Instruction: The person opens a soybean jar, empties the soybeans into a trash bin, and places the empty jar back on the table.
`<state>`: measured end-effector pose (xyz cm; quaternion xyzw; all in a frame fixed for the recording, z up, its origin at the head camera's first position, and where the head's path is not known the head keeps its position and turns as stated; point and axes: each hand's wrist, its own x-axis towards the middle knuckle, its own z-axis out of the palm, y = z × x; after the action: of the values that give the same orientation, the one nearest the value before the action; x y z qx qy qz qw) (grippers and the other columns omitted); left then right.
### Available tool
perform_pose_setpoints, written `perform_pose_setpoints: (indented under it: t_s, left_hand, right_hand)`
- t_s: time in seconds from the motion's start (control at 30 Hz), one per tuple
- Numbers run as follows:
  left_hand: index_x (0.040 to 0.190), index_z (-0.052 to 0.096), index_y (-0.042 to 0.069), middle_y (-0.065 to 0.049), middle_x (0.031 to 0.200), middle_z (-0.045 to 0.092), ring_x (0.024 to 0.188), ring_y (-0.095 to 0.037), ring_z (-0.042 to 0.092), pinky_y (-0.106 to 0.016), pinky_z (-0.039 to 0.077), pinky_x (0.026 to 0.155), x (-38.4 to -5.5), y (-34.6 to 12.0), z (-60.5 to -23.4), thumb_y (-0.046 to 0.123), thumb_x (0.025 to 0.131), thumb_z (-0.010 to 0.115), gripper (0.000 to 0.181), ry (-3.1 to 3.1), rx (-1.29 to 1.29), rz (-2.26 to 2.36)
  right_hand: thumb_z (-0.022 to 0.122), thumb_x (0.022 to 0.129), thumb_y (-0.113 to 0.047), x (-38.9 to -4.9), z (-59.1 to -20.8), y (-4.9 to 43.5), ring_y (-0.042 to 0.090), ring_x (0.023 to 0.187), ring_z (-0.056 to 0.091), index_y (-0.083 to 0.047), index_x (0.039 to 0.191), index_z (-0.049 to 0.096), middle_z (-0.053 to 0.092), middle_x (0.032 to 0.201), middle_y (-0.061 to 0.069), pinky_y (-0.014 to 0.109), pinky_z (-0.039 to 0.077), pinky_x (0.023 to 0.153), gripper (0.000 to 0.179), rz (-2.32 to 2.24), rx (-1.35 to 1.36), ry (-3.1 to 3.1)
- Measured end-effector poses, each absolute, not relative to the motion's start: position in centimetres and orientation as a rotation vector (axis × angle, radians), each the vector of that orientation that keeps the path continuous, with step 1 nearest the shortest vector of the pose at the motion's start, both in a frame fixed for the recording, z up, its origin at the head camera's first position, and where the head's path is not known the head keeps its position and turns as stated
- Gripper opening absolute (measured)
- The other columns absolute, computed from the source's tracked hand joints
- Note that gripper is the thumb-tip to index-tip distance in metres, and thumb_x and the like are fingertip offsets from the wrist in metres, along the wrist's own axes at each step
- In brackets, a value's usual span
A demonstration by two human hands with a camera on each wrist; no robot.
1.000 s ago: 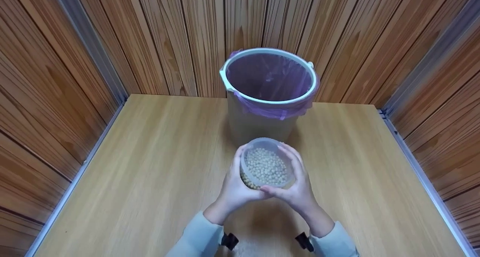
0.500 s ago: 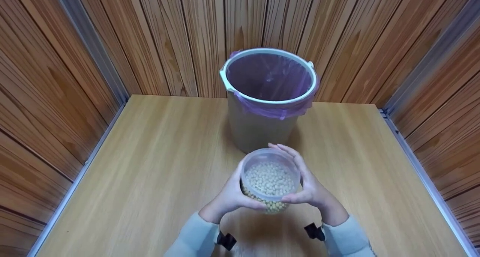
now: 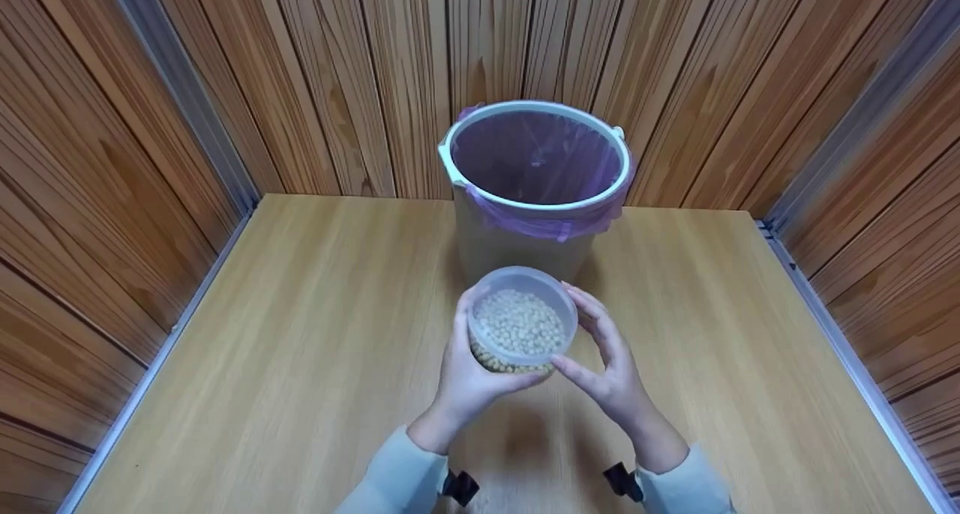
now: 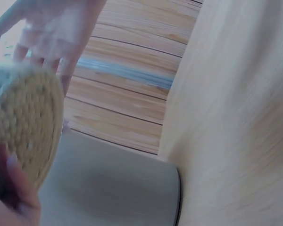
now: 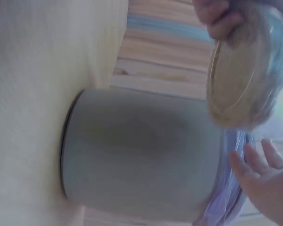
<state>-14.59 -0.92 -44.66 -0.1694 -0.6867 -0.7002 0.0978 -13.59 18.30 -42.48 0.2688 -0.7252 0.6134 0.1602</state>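
Note:
A round translucent plastic tub point(image 3: 561, 298) holds small round pale beans point(image 3: 521, 323) and is held above the table, in front of the bin. My left hand point(image 3: 469, 375) grips it from the left, with the thumb round its near side. In the left wrist view, fingers of that hand point(image 4: 21, 190) press the tub's underside. My right hand point(image 3: 611, 383) is at the tub's right side, its fingers spread. The right wrist view shows this right hand point(image 5: 269, 183) apart from the tub point(image 5: 236, 80), its fingers loosely extended and holding nothing.
Behind the tub stands a grey bin point(image 3: 517, 251) with a pale rim point(image 3: 540, 205) and a purple liner point(image 3: 559, 227) folded over it. Wood-panelled walls point(image 3: 322, 86) enclose the back and both sides of the wooden table point(image 3: 300, 334). Metal strips point(image 3: 195, 94) run along the corners.
The tub first came nearer my body, then moved forward and left again. My right hand has loosened from its side, while my left hand has kept its grip.

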Motion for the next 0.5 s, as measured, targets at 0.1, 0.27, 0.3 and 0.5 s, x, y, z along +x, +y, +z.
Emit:
perform_pose_setpoints:
  t_s: [0.1,0.27,0.3,0.5]
  left_hand:
    - [0.152,0.025,0.02,-0.003,0.151,0.041,0.135,-0.024,0.044,-0.052,0.039,0.109,-14.5,-0.5,-44.7,0.027,0.059,0.097,0.118,-2.073,-0.455,-1.926]
    - [0.153,0.023,0.009,-0.011,0.152,0.041,0.135,-0.031,0.044,-0.054,0.038,0.109,-14.3,-0.4,-45.0,0.025,0.061,0.096,0.118,-2.127,-0.518,-1.89]
    - [0.153,0.023,0.008,-0.012,0.151,0.04,0.135,-0.032,0.044,-0.055,0.037,0.11,-14.2,-0.5,-45.1,0.024,0.061,0.095,0.117,-2.13,-0.534,-1.929]
    - [0.155,0.02,0.011,-0.01,0.153,0.037,0.136,-0.03,0.04,-0.052,0.033,0.112,-14.3,-1.0,-45.0,0.02,0.063,0.094,0.119,-2.11,-0.571,-2.18]
  right_hand:
    - [0.078,0.076,-0.002,-13.0,-42.4,17.2,0.018,0.144,0.035,-0.007,0.152,0.033,0.033,0.16,0.011,0.051,0.03,0.117,0.089,1.695,0.638,-2.174]
    - [0.091,0.067,-0.012,-12.8,-42.2,16.3,0.023,0.142,0.033,-0.01,0.154,0.03,0.03,0.159,0.011,0.065,0.025,0.113,0.106,1.626,0.51,-2.259]
    - [0.091,0.066,-0.011,-12.8,-42.1,16.3,0.023,0.14,0.035,-0.01,0.153,0.032,0.032,0.158,0.011,0.064,0.025,0.113,0.105,1.633,0.505,-2.256]
    - [0.086,0.067,-0.007,-13.3,-41.9,17.1,0.013,0.136,0.039,-0.01,0.149,0.04,0.039,0.154,0.011,0.063,0.024,0.111,0.093,1.74,0.573,-2.234]
